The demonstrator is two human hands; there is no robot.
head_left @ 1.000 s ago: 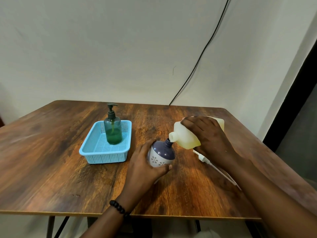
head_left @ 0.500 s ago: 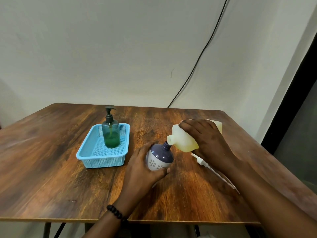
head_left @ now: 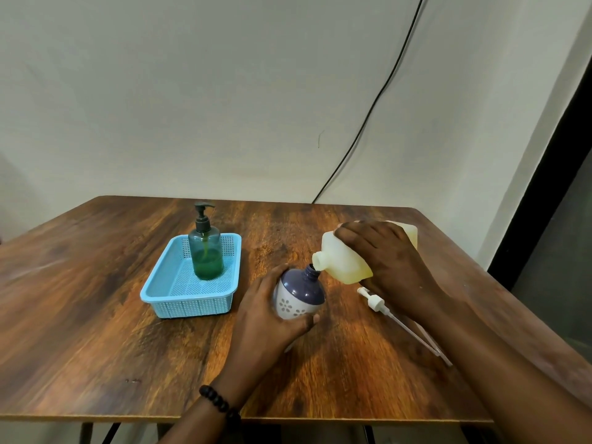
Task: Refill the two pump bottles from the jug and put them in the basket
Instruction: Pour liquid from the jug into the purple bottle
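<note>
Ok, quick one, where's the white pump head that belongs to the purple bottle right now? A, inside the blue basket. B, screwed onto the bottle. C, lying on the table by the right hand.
C: the white pump head lies on the table just below the right hand, and the purple bottle has an open neck.

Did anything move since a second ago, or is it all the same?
Almost the same. The right hand still tips the jug at the neck of the purple bottle, which the left hand still holds. The green bottle stays in the basket, and the loose pump stays on the table.
</note>
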